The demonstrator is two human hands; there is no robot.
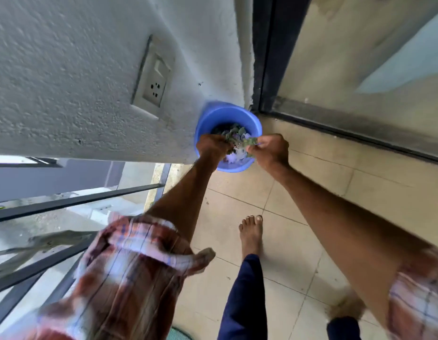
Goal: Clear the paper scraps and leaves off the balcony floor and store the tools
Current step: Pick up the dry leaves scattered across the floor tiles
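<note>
A blue plastic bucket stands on the tiled floor against the white wall, beside the door frame. Both my hands hover over its mouth. My left hand and my right hand each grip one side of a bunch of green leaves mixed with white paper scraps, held just above the bucket. More white scraps and dark leaves lie inside the bucket. How the fingers lie under the bunch is hidden.
A wall socket with a switch sits left of the bucket. A dark-framed glass door runs along the right. A metal railing bounds the left. My bare foot stands on the beige tiles.
</note>
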